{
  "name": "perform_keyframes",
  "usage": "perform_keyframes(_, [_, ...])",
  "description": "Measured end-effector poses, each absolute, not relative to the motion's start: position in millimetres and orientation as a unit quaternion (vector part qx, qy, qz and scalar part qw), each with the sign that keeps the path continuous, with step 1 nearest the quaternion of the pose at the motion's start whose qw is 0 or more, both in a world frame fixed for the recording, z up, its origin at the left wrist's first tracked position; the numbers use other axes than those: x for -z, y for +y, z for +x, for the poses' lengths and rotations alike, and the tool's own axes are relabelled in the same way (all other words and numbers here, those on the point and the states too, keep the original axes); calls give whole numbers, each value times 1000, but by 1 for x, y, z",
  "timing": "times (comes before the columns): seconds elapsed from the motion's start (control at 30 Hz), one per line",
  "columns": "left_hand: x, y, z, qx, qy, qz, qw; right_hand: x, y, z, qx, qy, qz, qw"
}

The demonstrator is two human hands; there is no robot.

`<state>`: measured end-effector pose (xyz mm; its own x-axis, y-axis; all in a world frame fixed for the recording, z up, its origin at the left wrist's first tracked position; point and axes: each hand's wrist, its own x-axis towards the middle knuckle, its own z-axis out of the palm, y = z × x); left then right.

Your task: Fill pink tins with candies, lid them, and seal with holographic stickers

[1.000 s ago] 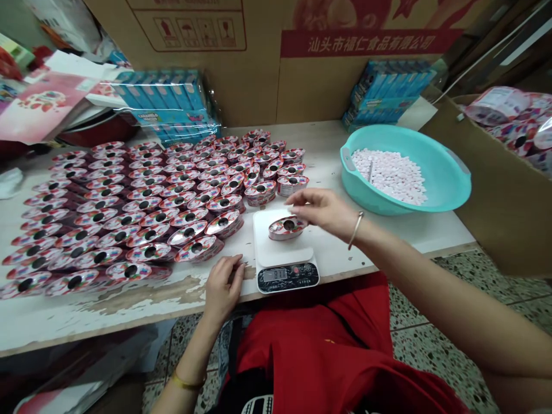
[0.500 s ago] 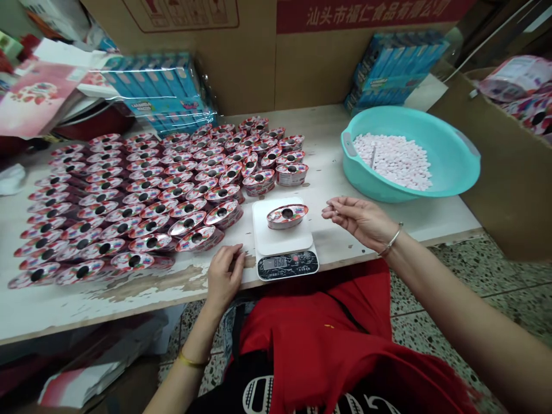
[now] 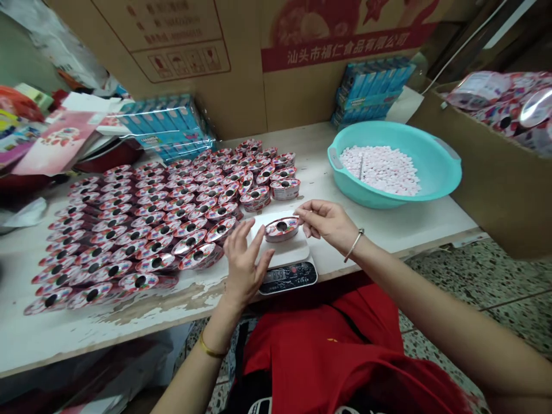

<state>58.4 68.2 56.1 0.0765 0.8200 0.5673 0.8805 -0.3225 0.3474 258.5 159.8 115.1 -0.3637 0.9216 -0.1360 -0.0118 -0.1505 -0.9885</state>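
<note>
Nearest is the left hand [image 3: 245, 261], its fingers spread wide and holding nothing, just beside the left end of an oval pack [image 3: 282, 230]. The pack sits on a white scale [image 3: 290, 254], long axis running roughly left to right between the hands. The right hand [image 3: 325, 224] is nearer, its thumb and forefinger pinched at the pack's right tip; whether they grip it, I cannot tell. The scale's display [image 3: 279, 275] shows digits too blurred to read surely. To the left, rows of matching packs [image 3: 146, 221] cover the surface [image 3: 314, 155]; to the right, a turquoise basin [image 3: 440, 172] holds small white pellets [image 3: 383, 169]. Beyond, the left blue bundle [image 3: 172, 129] appears to read "CARAMELO"; the right one's [image 3: 371, 89] lettering is unclear. Behind, a cardboard box [image 3: 241, 75] bears "汕头市福仁食品有限公司" in white on red, plus handling symbols.
</note>
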Motion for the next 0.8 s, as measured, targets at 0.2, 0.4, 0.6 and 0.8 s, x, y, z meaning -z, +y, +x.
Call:
perform_keyframes(0.2, [-59, 86, 80, 340, -556, -757, 45, -120, 162, 237, -528, -657, -412, 347])
perform_keyframes(0.4, [-55, 73, 63, 387, -580, -717, 10, -133, 162, 231, -429, -728, -401, 352])
perform_keyframes(0.6, [-28, 33, 35, 372, -640, -672, -32, -119, 175, 275, -415, -672, -451, 415])
perform_keyframes(0.8, [-6, 7, 26, 375, -691, -611, -88, -35, 176, 339, -385, -565, -605, 407])
